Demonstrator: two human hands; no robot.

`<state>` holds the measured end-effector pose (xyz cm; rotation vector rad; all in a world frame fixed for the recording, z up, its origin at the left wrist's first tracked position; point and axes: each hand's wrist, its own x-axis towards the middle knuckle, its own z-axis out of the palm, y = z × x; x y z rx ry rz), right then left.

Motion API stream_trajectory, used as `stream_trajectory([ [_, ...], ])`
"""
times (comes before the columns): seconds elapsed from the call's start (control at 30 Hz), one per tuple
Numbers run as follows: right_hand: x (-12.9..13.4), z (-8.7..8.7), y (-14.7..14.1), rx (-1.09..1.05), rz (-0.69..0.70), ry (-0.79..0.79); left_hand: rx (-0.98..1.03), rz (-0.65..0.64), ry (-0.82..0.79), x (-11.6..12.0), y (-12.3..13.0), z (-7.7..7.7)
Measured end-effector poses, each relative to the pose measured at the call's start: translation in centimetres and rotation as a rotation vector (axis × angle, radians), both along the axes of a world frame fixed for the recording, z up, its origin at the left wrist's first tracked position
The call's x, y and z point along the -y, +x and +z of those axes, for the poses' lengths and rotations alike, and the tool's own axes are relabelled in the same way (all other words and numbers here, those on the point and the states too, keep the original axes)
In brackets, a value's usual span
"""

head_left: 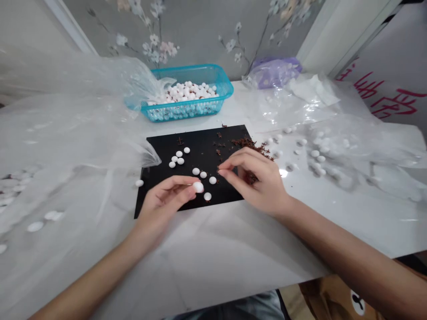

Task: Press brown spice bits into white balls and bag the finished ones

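Note:
Between the thumb and forefinger of my left hand [170, 198] is a small white ball [198, 187], held just above the front part of a black mat [160, 189]. My right hand [255, 178] is closed in a pinch over the mat's right side, with a tiny brown piece [218, 168] at the fingertips, too small to make out well. Several loose white balls [212, 180] lie on the mat between and beyond my hands. Behind my right hand spreads a pile of small brown branched pieces [245, 142], partly hidden by the hand.
A blue plastic basket [187, 113] with many white balls stands behind the mat. Clear plastic bags [83, 129] cover the table's left side, white balls in and under them. On the right lie another clear bag [363, 138], scattered white balls [315, 153] and a purple package [276, 73].

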<state>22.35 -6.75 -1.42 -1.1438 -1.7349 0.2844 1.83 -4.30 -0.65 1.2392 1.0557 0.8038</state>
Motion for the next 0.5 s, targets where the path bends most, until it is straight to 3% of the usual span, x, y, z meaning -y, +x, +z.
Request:
stream_trajectory([
  [0.17, 0.8, -0.6, -1.6, -0.057, 0.064, -0.055, 0.113, -0.078, -0.165, 0.8, 0.8, -0.7],
  [0.5, 1.1, -1.2, -2.1, 0.005, 0.083, -0.070, 0.155, -0.068, -0.204, 0.7, 0.9, -0.8],
])
